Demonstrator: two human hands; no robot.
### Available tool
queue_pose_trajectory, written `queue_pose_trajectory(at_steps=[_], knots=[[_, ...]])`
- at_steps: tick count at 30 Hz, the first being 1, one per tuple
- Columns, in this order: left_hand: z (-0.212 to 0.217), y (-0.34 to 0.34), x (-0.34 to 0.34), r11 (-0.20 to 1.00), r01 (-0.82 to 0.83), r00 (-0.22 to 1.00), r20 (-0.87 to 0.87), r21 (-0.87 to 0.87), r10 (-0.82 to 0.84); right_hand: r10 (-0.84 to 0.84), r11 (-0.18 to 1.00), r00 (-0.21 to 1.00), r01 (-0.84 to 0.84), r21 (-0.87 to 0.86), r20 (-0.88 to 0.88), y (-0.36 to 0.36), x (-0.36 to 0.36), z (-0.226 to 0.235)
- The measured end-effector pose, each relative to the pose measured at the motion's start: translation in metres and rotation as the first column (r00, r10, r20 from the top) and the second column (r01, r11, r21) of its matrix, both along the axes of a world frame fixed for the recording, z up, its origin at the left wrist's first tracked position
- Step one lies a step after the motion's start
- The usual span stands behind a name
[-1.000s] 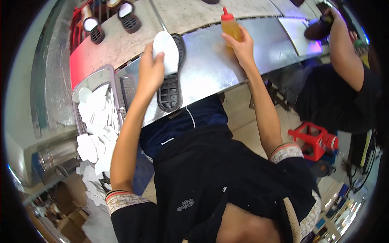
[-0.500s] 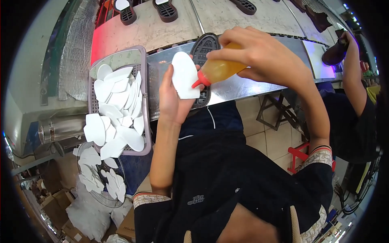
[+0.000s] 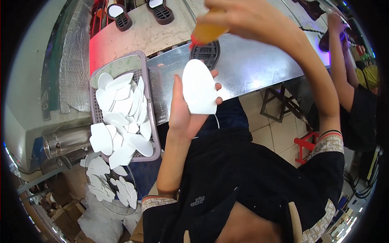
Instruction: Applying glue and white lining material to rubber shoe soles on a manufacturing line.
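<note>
My left hand [image 3: 184, 109] holds a white, rounded foam insole piece [image 3: 198, 87] upright in front of my chest. My right hand [image 3: 247, 18] grips an orange squeeze bottle [image 3: 208, 31] with a red nozzle, tilted down just above the top of the insole piece. Behind them a black shoe sole [image 3: 206, 52] lies on the shiny metal table [image 3: 251, 65].
A grey basket [image 3: 150, 117] heaped with white insole pieces sits at my left; more pieces lie in a round basket [image 3: 113, 190] below. Two soles [image 3: 161, 10] ride a conveyor beyond. Another person [image 3: 348, 81] works at the right, near a red stool [image 3: 308, 146].
The bottle has lifted from touching the insole piece to just above its top edge. My left hand has turned the piece more upright and moved it right; the view shifted closer.
</note>
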State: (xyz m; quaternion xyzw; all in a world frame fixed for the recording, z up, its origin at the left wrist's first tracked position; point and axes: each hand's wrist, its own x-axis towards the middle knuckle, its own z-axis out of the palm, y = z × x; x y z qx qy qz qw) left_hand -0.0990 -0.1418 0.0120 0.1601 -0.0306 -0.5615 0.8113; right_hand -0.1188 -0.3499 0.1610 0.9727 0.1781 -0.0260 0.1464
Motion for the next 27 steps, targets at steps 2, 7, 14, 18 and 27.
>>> queue_pose_trajectory(at_steps=[2,7,14,18,27], knots=[[0.006,0.009,0.002,0.999,-0.007,0.997,0.077,-0.033,0.01,-0.332,0.893,0.939,0.343,0.291,-0.088,-0.02,-0.002,-0.007],[0.024,0.014,0.01,0.987,-0.068,0.87,0.494,0.143,-0.012,-0.851,-0.114,0.519,-0.042,0.993,-0.076,-0.121,-0.071,-0.206],[0.027,-0.047,0.075,0.87,-0.188,0.266,0.876,0.456,-0.402,-0.956,-0.056,0.293,-0.163,0.985,-0.006,-0.107,-0.086,-0.248],[0.003,-0.116,0.1,0.764,-0.542,-0.449,0.647,0.35,-0.616,-0.936,-0.033,0.352,-0.098,0.995,0.004,-0.091,-0.081,-0.238],[-0.031,-0.15,0.089,0.742,-0.621,-0.594,0.466,0.252,-0.656,-0.957,-0.056,0.286,-0.033,0.998,-0.045,-0.101,-0.089,-0.24]])
